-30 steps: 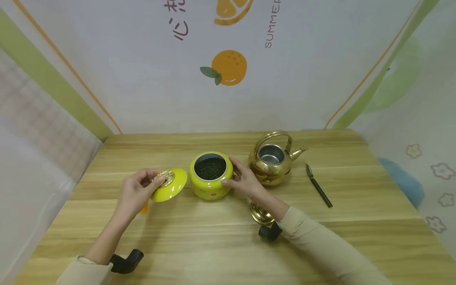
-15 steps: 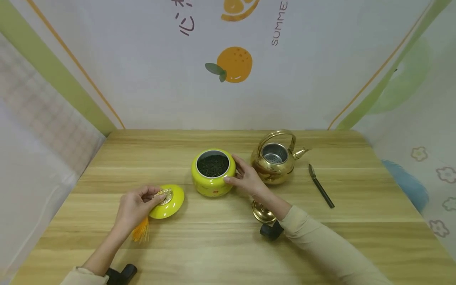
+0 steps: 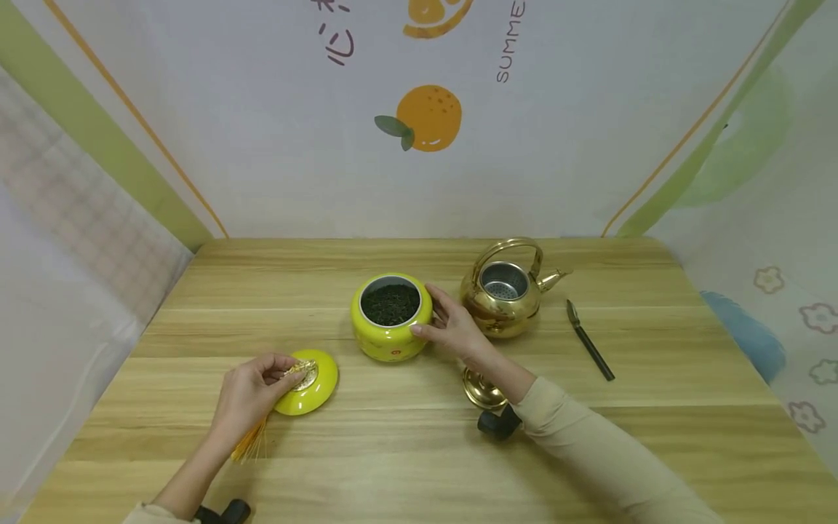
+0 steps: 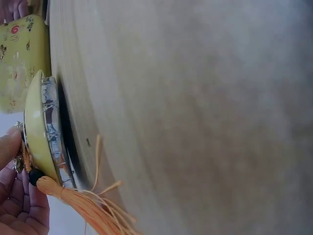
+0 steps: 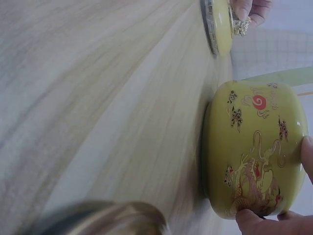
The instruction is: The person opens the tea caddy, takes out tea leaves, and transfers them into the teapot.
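My left hand (image 3: 252, 393) pinches the gold knob (image 3: 301, 375) of a yellow lid (image 3: 319, 393), low over the table at left. An orange tassel (image 4: 88, 205) hangs from the knob. The left wrist view shows the lid's silvery inner rim (image 4: 53, 122) facing the wood; whether it touches is unclear. My right hand (image 3: 458, 331) holds the right side of a yellow tea jar (image 3: 386, 346), thumb in front and fingers behind. The jar stands upright and uncovered, with dark loose tea leaves (image 3: 390, 306) inside. A dragon pattern (image 5: 259, 178) decorates its side in the right wrist view.
A gold teapot (image 3: 497, 316) with a raised handle and a steel strainer stands uncovered just behind my right hand. Its likely lid, a round gold piece (image 3: 481, 393), lies partly under my right wrist. A dark-handled pointed tool (image 3: 589, 349) lies farther right on the wooden table (image 3: 406, 466).
The left hand has lowered the lid from beside the jar down toward the table, and the lid has levelled out. The right hand has stayed on the jar.
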{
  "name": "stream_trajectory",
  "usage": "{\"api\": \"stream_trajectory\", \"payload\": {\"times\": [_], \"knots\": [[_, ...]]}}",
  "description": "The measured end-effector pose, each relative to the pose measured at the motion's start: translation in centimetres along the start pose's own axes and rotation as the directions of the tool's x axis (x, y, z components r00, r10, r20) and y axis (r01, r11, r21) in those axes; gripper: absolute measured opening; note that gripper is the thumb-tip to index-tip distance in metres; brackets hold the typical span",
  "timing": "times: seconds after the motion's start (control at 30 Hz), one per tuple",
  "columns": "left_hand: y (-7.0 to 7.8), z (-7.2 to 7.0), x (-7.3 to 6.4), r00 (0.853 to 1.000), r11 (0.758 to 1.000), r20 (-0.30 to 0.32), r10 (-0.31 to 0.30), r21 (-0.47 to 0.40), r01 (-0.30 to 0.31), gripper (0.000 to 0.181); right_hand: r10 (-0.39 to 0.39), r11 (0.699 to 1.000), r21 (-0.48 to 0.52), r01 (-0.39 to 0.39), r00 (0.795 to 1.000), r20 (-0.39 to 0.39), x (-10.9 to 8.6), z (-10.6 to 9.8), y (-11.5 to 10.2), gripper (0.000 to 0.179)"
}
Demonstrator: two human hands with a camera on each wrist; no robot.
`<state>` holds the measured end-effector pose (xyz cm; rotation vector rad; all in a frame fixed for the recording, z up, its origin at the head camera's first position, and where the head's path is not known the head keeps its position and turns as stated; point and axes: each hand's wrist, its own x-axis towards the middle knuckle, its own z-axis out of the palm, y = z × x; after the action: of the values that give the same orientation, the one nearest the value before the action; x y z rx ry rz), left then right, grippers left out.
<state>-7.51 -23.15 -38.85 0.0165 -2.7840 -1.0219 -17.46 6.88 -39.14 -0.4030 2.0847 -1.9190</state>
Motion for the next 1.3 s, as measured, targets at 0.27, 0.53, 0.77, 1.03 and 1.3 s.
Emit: {"api": "stream_trajectory", "payload": {"times": [0.27, 0.53, 0.77, 1.03, 1.3], "knots": [[-0.2, 0.2, -0.1, 1.000, 1.000, -0.003, 0.013, -0.001, -0.013, 0.017, 0.012, 1.000, 0.000, -0.012, 1.000, -0.001, 0.0, 0.0, -0.1, 0.081], [-0.1, -0.1, 0.1, 0.998, 1.000, 0.061, -0.009, -0.008, 0.010, 0.020, -0.003, 1.000, -0.015, 0.003, 1.000, 0.001, 0.0, 0.0, -0.3, 0.081], [0.2, -0.5, 0.1, 0.994, 0.999, 0.106, -0.008, -0.042, 0.013, 0.029, -0.002, 1.000, -0.019, 0.002, 1.000, -0.008, -0.3, 0.0, -0.4, 0.082], [0.6, -0.8, 0.6, 0.997, 0.997, 0.043, 0.062, -0.052, -0.060, 0.036, -0.024, 0.997, -0.069, 0.022, 0.999, -0.036, -1.8, -1.0, 0.0, 0.077], [1.6, -0.5, 1.9, 0.995, 0.985, 0.036, 0.094, -0.149, -0.088, 0.046, -0.108, 0.984, -0.152, 0.097, 0.992, -0.065, -3.7, -2.0, -0.1, 0.051]]}}
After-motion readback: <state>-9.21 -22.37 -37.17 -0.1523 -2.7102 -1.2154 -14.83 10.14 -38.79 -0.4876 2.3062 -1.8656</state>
